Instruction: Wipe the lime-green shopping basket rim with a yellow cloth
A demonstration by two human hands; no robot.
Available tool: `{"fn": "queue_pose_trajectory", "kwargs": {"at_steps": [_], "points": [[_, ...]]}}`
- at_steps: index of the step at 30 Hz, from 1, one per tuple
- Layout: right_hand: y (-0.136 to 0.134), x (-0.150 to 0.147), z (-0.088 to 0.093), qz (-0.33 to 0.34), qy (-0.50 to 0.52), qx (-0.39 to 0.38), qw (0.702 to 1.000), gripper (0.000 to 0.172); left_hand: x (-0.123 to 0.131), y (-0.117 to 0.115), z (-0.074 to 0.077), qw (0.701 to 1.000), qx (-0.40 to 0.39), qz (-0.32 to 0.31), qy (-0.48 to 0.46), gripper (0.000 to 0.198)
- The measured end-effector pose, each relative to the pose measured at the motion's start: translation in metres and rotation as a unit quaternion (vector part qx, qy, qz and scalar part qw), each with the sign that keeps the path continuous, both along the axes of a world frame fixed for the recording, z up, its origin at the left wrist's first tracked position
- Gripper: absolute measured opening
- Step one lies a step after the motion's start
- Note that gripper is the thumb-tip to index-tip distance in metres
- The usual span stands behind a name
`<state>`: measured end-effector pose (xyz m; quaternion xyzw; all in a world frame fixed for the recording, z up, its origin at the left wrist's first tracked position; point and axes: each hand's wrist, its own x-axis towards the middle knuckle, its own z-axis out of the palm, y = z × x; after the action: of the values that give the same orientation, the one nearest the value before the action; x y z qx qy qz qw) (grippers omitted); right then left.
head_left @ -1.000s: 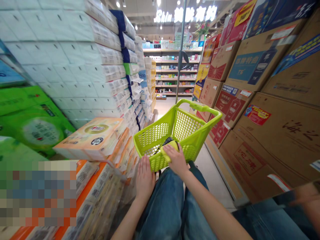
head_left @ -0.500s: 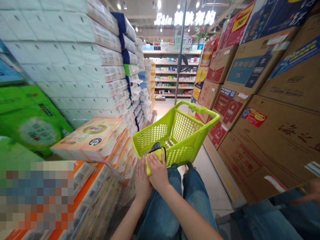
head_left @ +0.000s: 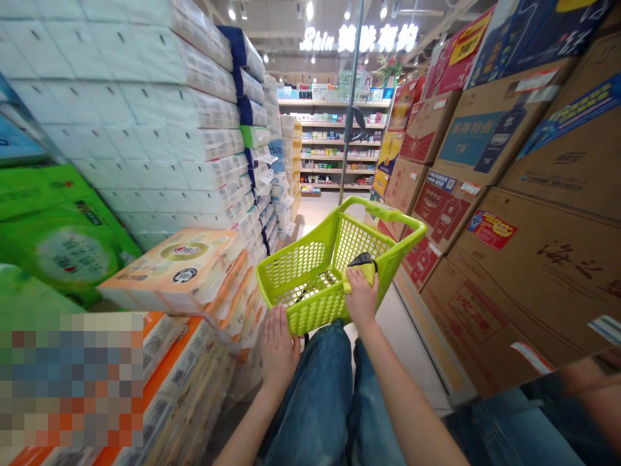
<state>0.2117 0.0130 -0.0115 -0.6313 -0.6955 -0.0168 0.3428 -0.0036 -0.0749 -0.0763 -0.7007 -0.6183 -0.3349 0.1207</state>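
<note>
Between tall stacks of white tissue packs (head_left: 121, 116) and a wall of printed cardboard cartons (head_left: 485, 155), a lime-green plastic shopping basket (head_left: 388, 217) stands on a small cart just ahead of the person's denim-clad legs (head_left: 310, 395). Its sides are a moulded mesh, and its top rim runs round a deep, open interior.

The work in hand centres on a yellow soft pouch (head_left: 359, 277), which sits inside the basket at its right side, close against the right wall. A dark strap (head_left: 363, 260) loops over its far edge. The right hand (head_left: 361, 298) reaches over the near rim and lies on the pouch, fingers curled down around it in what looks like a grip, though the pouch's underside is hidden.

The left hand (head_left: 280, 346) is open, with its fingers spread and pointing forward, and it sits at the basket's near edge. Whether its fingertips touch the rim is hard to tell. It holds nothing and is well apart from the pouch.

Any lift of the pouch from this spot would, as I judge it, call for clearing the right wall beside it, and the right hand is the one placed for that. Farther down the aisle, shelves of boxed goods (head_left: 339, 149) stand under a lit store sign (head_left: 359, 37).
</note>
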Motion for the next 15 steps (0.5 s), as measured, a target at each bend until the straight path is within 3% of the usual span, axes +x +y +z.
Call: {"fn": "queue_pose_trajectory", "kwargs": {"at_steps": [5,8,10,12,15], "points": [[-0.049,-0.101,-0.021,0.15,0.016,-0.005,0.989,0.061,-0.001,0.0,-0.005,1.0,0.005,0.004,0.005,0.075],[-0.064,-0.123,-0.027,0.229,0.004,-0.002,0.973,0.058,-0.005,0.0,-0.007,1.0,0.013,0.001,0.019,0.073],[-0.061,-0.108,-0.026,0.256,-0.015,0.0,0.967,0.058,-0.007,0.001,-0.006,1.0,0.008,-0.002,0.024,0.073],[-0.047,-0.074,-0.02,0.251,-0.031,0.004,0.967,0.062,-0.007,0.001,-0.003,1.0,0.002,-0.002,0.026,0.074],[-0.018,-0.009,-0.01,0.173,-0.037,0.012,0.984,0.069,-0.006,0.0,0.002,1.0,0.001,0.001,0.025,0.072]]}}
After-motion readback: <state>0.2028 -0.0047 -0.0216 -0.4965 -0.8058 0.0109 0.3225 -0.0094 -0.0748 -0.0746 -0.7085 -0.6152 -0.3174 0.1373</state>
